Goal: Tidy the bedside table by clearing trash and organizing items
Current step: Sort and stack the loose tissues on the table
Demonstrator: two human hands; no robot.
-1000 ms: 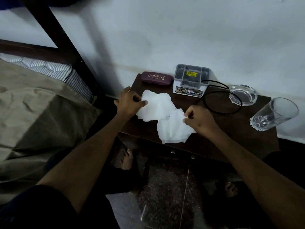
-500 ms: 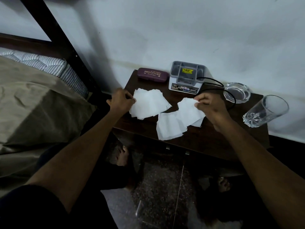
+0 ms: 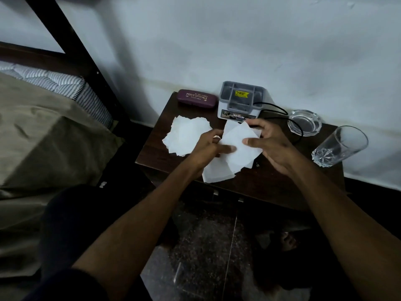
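Bedside table [image 3: 271,181] sitting at 12 o'clock. Both hands gathering white tissues [image 3: 238,146] at table middle. Right hand [image 3: 275,146] pinching top tissue; left hand [image 3: 208,146] pinching its edge. Loose pile [image 3: 186,135] waiting at 10 o'clock, needing scooping next.

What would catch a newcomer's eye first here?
The white tissues at mid-table, which both hands are gathering: the left hand and right hand hold one between them, and another pile lies to the left. Next, the glass on the table's right edge, beside the ashtray.
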